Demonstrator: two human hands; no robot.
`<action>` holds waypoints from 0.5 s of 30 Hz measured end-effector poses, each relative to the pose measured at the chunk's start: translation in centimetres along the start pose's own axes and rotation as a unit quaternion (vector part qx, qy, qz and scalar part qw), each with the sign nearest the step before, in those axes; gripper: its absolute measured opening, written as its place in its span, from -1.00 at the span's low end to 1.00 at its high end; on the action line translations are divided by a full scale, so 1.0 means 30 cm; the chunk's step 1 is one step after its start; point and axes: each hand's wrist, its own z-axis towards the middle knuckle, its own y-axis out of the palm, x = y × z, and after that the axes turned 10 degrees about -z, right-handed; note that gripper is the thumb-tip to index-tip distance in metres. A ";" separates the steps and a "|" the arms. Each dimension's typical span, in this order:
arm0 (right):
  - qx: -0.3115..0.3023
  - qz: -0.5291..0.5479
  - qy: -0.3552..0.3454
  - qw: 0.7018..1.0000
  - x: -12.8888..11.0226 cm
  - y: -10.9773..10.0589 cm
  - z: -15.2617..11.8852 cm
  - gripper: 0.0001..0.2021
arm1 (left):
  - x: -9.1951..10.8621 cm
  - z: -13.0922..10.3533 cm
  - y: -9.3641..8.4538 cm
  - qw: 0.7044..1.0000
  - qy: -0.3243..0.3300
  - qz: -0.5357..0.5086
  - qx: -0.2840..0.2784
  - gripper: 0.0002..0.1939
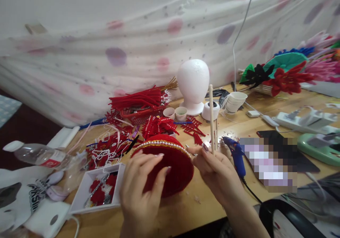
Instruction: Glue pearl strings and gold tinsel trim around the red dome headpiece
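A red velvet hat (175, 177), edged with a gold band and a row of white pearl beads (162, 144), lies on the table with its dark red inside towards me. My left hand (142, 192) is over its left part, fingers apart and bent, with nothing visible between them. At the hat's right edge, my right hand (216, 170) has its fingers closed in a pinch. A thin dark tip pokes out on its left, too small to name. Just behind that hand rises a pale wooden stick (211, 115); whether the fingers touch it is hidden.
A white foam head (193, 84) stands at the back. Right of my hand lie a blue glue gun (236, 156) and a phone (268, 167). A white box (77, 199) of ornaments, a plastic bottle (37, 154) and red pipe cleaners (136, 98) are on the left.
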 end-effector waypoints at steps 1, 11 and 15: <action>-0.014 0.004 0.003 1.000 -0.005 0.003 -0.010 -0.70 | 0.020 0.001 0.010 1.000 -0.006 -0.030 -0.007 -0.76; -0.141 0.012 0.027 0.990 -0.038 0.013 -0.073 -0.69 | 0.068 0.016 0.055 0.982 -0.078 -0.168 -0.018 -0.83; -0.153 0.001 0.024 0.988 -0.045 0.004 -0.085 -0.68 | 0.058 0.024 0.041 0.983 -0.037 -0.172 -0.055 -0.82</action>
